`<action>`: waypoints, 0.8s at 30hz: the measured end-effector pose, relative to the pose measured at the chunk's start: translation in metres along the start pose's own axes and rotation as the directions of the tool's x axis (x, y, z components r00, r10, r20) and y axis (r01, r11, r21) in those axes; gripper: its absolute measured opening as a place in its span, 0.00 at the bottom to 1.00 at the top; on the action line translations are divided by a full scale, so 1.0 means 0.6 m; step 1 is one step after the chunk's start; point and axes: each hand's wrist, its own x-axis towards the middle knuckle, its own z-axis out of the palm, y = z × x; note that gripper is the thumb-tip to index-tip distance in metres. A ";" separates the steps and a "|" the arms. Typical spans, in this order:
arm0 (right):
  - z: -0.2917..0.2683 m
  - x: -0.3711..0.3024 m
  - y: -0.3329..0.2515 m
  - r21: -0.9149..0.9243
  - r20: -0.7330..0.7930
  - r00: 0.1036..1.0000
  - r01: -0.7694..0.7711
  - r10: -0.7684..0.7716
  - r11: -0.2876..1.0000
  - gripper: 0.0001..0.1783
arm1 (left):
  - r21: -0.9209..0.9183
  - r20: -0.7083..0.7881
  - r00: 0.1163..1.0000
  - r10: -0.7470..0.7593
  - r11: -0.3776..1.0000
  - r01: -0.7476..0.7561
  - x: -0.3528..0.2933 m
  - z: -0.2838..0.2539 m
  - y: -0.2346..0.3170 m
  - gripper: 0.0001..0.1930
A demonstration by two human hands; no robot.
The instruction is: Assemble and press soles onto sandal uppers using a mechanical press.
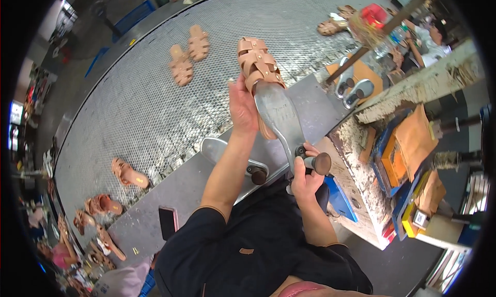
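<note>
My left hand (242, 107) clasps the tan woven-strap sandal (258, 64) on its smooth grey metal last (279, 118); my right hand (306, 177) grips the last's round-knobbed handle (321, 163).

Single head view only, worn high and aimed steeply down over the person's chest and forearms. The hands are seen close, near frame centre. The mesh conveyor (155, 105) and the metal bench (170, 188) are taken in wide, edges bent by the fisheye. The frame corners are blacked out.
</note>
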 end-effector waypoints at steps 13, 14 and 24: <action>-0.102 0.078 -0.013 -0.327 -0.090 0.996 -0.008 -0.022 0.945 0.39 | -0.162 -0.016 0.859 -0.512 0.849 0.503 -0.148 0.131 -0.197 0.27; -0.114 0.073 -0.021 -0.341 -0.102 0.994 -0.011 -0.026 0.940 0.39 | -0.200 0.029 0.826 -0.563 0.807 0.556 -0.156 0.134 -0.201 0.27; -0.283 0.036 -0.006 -0.325 -0.230 0.964 -0.205 0.133 0.923 0.48 | -0.035 0.071 0.720 -0.690 0.720 0.694 -0.247 0.196 -0.325 0.31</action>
